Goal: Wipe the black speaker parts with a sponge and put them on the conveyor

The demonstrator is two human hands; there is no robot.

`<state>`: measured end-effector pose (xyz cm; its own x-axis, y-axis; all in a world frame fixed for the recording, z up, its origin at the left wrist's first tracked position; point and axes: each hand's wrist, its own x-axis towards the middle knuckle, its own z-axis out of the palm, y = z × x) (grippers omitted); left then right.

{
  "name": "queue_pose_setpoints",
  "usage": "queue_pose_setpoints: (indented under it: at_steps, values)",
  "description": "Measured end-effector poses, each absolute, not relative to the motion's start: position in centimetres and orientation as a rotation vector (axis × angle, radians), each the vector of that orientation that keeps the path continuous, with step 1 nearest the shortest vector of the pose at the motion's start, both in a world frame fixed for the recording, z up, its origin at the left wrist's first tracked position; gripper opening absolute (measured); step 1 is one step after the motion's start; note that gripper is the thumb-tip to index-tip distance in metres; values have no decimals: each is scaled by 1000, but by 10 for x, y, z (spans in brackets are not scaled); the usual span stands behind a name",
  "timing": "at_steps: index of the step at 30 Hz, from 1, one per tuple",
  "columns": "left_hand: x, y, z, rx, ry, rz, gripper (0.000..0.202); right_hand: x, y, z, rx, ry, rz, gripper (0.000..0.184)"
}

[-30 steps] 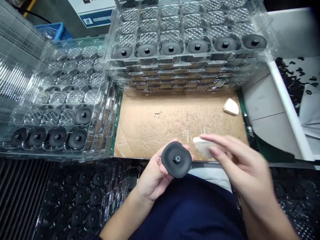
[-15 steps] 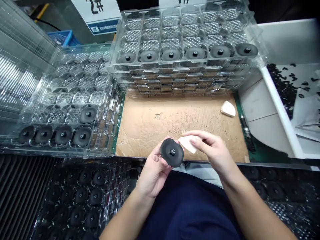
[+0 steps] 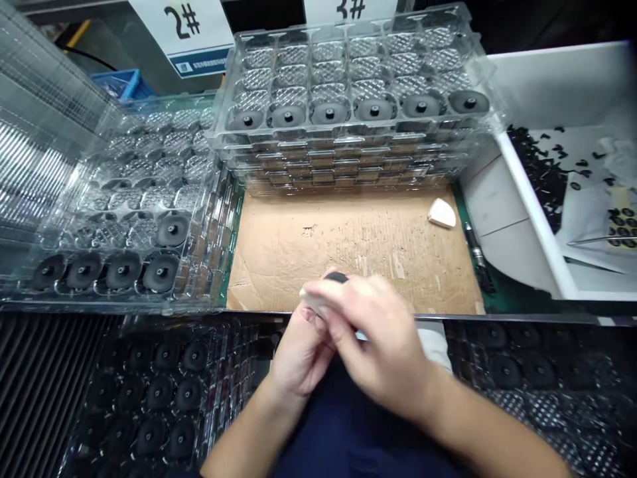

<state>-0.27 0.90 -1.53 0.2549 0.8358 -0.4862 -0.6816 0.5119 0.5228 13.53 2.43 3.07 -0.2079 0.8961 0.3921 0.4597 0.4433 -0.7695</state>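
Observation:
My left hand (image 3: 298,352) holds a black rubber-faced disc (image 3: 337,277) with a central stud, and only a sliver of its rim shows. My right hand (image 3: 375,338) is blurred and covers the disc from above, pressing a white wedge-shaped sponge (image 3: 311,300) against it. Another white sponge wedge (image 3: 442,214) lies on the cardboard sheet (image 3: 279,259) beyond my hands. Several similar black discs (image 3: 160,273) sit in a transparent plastic tray to the left, and more (image 3: 372,109) fill the front row of the stacked trays ahead.
Stacked transparent trays (image 3: 348,159) stand behind the cardboard. A dark-handled tool (image 3: 478,255) lies to the right of the cardboard, beside a white bin (image 3: 535,199) holding small black pieces. Below the edge, dark trays of discs (image 3: 159,392) lie on both sides of my lap.
My right hand has moved left over the disc, now covering it with the white sponge. The disc has dropped lower and turned edge-on. The view has shifted slightly, showing more of the signs.

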Motion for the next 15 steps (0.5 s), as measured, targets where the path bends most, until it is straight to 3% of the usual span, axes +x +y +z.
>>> queue_pose_setpoints:
  at_steps: [4, 9, 13, 15]
  values:
    - [-4, 6, -16, 196, 869, 1016, 52, 128, 29, 33, -1035, -1978, 1071, 20]
    - [1, 7, -10, 201, 814, 973, 42, 129, 29, 30, -1119, -1915, 714, 24]
    - [-5, 8, -5, 190, 760, 951, 55, 152, 16, 37, -1026, -1997, 1004, 17]
    - [-4, 9, -6, 189, 756, 915, 56, 164, 14, 41, -1191, -2032, 927, 16]
